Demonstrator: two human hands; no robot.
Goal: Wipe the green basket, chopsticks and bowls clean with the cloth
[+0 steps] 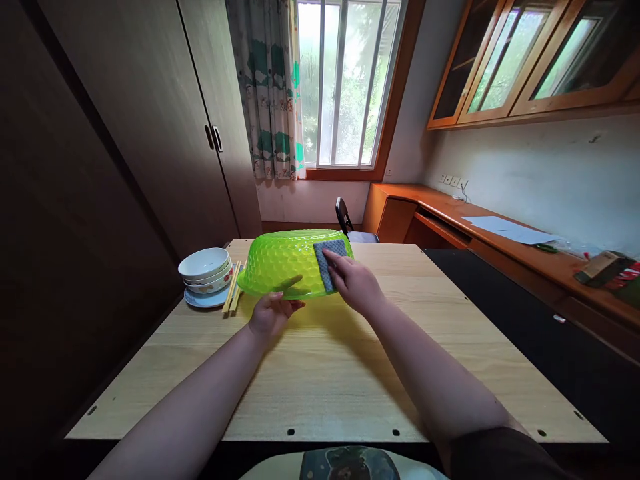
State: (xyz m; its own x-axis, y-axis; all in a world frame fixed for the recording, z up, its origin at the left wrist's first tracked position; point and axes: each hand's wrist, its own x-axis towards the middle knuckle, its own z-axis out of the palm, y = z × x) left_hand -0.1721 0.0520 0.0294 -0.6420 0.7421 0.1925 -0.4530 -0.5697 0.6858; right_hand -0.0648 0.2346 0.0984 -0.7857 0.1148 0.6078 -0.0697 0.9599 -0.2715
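Observation:
A translucent green plastic basin with a dimpled wall is held bottom-up above the wooden table. My left hand grips its near rim from below, and one finger shows as a dark shape through the green plastic. Against the right part of the basin's outer wall, my right hand presses a grey-blue textured cleaning cloth, its fingers closed on the cloth's right side. The cloth lies flat on the plastic.
Stacked white bowls stand on a blue-rimmed plate at the table's left edge, with wooden chopsticks beside them. A chair is beyond the table. Papers lie on the orange desk at right.

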